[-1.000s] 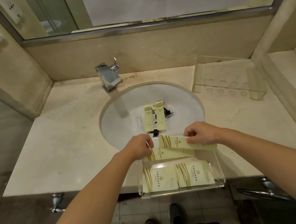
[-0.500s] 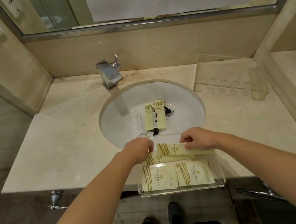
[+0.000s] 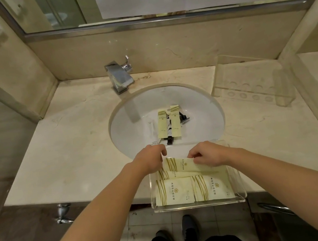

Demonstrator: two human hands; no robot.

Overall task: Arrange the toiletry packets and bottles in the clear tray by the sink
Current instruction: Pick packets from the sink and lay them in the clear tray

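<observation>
A clear tray (image 3: pixel 236 172) sits at the counter's front edge. Two flat cream packets (image 3: pixel 194 188) lie side by side in its near half. Behind them a long cream packet (image 3: pixel 182 165) lies across another one. My left hand (image 3: pixel 149 159) pinches its left end and my right hand (image 3: pixel 205 154) pinches its right part, both over the tray's far half. In the sink basin (image 3: pixel 131 112) lie two more long packets (image 3: pixel 170 122), small dark bottles (image 3: pixel 169 137) and a black item (image 3: pixel 183 117). A small white-capped bottle (image 3: pixel 154 143) shows just above my left hand.
A chrome faucet (image 3: pixel 120 77) stands behind the basin. A clear holder with round holes (image 3: pixel 252 86) stands at the back right of the marble counter (image 3: pixel 70 146). A mirror spans the wall. My shoes (image 3: pixel 187 224) stand on the tiled floor below.
Both hands have lowered the long packet into the tray's far half and turned it from slanted to nearly level. The view has dipped slightly.
</observation>
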